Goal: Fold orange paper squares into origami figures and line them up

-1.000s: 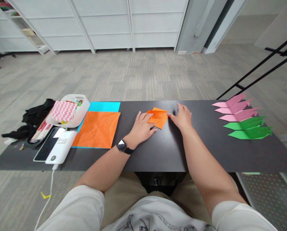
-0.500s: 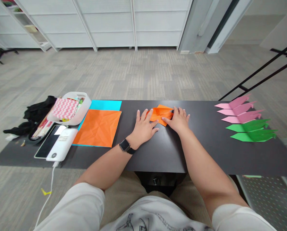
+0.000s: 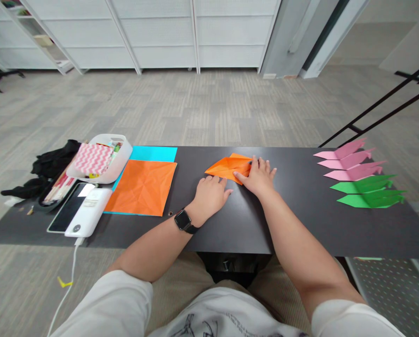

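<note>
A folded piece of orange paper (image 3: 229,165) lies on the dark table, its pointed end to the left. My right hand (image 3: 260,178) rests over the paper's right end, fingers spread and thumb on its lower part, so that end is hidden. Close to the near edge of the paper is my left hand (image 3: 211,199), palm down, fingers bent a little and thumb held apart. I cannot tell whether its fingertips touch the paper. A black smartwatch (image 3: 183,220) sits on the left wrist.
Orange sheets (image 3: 142,187) lie on blue paper (image 3: 155,153) at left. Beside them are a white bin (image 3: 120,161), a phone (image 3: 64,210) and a cabled white power bank (image 3: 90,213). Pink folded papers (image 3: 353,173) and green ones (image 3: 365,199) line the right.
My left hand has drawn back toward me from the paper's left side, its fingers now bent more. The paper's left point has come into view. My right hand has barely moved.
</note>
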Demonstrator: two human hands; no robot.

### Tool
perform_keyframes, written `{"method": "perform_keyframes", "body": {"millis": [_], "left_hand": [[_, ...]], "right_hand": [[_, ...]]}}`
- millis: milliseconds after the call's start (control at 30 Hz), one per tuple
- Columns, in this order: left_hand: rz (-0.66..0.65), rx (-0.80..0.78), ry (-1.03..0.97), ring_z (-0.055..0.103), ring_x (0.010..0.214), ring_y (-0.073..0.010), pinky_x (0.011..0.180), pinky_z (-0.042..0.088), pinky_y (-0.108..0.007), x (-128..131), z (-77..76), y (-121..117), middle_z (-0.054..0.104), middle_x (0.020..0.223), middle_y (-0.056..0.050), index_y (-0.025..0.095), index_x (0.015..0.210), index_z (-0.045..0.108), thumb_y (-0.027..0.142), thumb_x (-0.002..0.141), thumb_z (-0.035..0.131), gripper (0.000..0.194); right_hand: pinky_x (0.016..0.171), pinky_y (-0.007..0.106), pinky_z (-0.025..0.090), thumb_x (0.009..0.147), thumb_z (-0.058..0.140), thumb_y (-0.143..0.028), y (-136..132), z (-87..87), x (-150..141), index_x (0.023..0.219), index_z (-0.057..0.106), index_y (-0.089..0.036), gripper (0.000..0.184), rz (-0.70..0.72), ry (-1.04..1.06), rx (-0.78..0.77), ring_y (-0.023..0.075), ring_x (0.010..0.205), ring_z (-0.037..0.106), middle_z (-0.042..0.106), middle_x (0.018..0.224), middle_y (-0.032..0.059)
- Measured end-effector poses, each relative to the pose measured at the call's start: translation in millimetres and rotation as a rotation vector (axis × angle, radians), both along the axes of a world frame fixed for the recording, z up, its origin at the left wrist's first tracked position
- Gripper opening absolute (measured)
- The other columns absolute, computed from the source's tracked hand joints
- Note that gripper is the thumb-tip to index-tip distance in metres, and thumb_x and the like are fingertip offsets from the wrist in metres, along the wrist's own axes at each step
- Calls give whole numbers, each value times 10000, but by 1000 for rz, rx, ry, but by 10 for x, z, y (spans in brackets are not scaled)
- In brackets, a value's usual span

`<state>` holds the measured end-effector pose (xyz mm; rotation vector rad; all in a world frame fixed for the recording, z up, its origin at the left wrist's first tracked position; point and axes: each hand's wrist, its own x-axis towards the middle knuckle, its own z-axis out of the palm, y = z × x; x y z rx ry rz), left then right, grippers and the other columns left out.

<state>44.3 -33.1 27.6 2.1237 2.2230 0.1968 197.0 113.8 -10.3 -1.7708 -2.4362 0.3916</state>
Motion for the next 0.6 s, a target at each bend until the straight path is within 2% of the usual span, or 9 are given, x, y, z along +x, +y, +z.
{"method": "perform_keyframes", "body": {"millis": [167,333,467,600], "left_hand": [[-3,-47,-19,759,999,-320,831,536,-402,14,-21,5,800,1145,-159,169,1506,605,508,1078,591,547],[81,-165,5,792,959,-338,759,553,-385,21,100,-2,816,1088,-174,184,1534,600,553,1098,512,578],[147,-222,13,787,1018,-359,817,575,-407,-35,195,-20,806,1126,-185,202,1559,580,565,1100,490,592],[180,-259,-9,775,1073,-368,885,573,-431,-103,222,-34,793,1170,-197,205,1551,587,562,1103,485,582]], "right_hand": [[1268,777,77,900,546,-816,2,-19,-14,1715,239,-115,1119,-2,9,5,504,1649,132,239,1771,276],[1281,756,78,914,552,-788,8,7,-15,1723,228,-130,1092,-11,-13,-19,483,1660,118,224,1783,259],[1296,738,57,918,566,-772,0,42,-15,1729,212,-122,1098,-15,-18,-46,465,1669,99,195,1797,248],[1300,733,51,921,563,-773,-1,54,-14,1729,213,-125,1093,-16,-18,-56,460,1672,88,187,1800,243]]}}
